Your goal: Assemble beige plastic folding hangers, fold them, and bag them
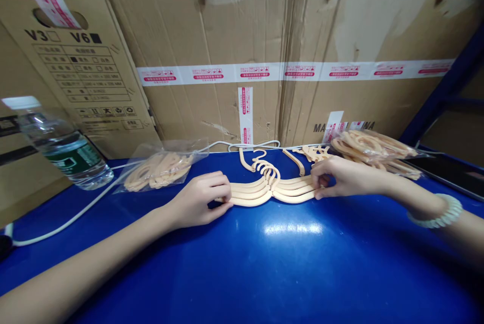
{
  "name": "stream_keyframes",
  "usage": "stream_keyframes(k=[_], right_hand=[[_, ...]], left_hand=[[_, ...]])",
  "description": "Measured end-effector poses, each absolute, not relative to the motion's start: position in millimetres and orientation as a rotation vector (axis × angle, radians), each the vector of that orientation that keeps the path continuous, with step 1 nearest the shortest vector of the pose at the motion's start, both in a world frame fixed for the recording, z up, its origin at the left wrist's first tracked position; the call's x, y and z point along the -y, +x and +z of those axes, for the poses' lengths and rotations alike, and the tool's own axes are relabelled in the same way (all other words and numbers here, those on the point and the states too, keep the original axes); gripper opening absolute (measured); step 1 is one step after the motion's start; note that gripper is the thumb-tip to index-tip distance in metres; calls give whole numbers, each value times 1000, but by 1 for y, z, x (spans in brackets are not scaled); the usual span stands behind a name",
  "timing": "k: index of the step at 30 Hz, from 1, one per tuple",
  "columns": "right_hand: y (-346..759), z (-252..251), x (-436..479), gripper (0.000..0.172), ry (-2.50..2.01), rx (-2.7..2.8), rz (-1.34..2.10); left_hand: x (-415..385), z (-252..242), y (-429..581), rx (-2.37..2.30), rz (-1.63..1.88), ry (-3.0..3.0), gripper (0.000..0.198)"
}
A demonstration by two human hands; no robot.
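Observation:
Several beige clothes hangers [251, 201] lie nested in a row on the blue table [242, 268], their hooks bunched at the middle and pointing away from me. My left hand [206, 198] grips the left ends of the hangers, thumb in front and fingers curled over the top. At their right ends, my right hand [333, 177] pinches them between thumb and bent fingers. Both hands partly cover the hanger tips. Just behind the row lie loose beige hanger pieces [295, 161], and more pieces [315, 153] are piled near my right hand.
A clear bag of hanger parts [162, 170] lies at left, and bagged parts [372, 146] are stacked at right. A water bottle [71, 150] stands far left beside a white cable [75, 220]. Cardboard boxes [212, 26] wall off the back. A dark flat device [449, 175] lies far right.

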State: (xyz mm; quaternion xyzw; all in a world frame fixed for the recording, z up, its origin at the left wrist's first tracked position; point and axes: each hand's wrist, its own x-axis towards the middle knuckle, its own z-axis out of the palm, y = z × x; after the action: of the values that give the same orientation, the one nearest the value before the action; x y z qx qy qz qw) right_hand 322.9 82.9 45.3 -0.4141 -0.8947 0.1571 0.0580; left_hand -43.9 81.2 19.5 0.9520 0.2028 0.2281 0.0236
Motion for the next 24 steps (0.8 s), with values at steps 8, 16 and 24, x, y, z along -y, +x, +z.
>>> stream_keyframes(k=[8, 16, 24], right_hand=[[321, 44, -82, 19, -1283, 2651, 407], [321, 48, -80, 49, -1294, 2642, 366], [315, 49, -75, 72, -1388, 2672, 273]], left_hand=[[-83, 10, -43, -754, 872, 2928, 10], [-83, 11, -45, -756, 825, 2885, 11], [-85, 8, -46, -748, 639, 2813, 29]])
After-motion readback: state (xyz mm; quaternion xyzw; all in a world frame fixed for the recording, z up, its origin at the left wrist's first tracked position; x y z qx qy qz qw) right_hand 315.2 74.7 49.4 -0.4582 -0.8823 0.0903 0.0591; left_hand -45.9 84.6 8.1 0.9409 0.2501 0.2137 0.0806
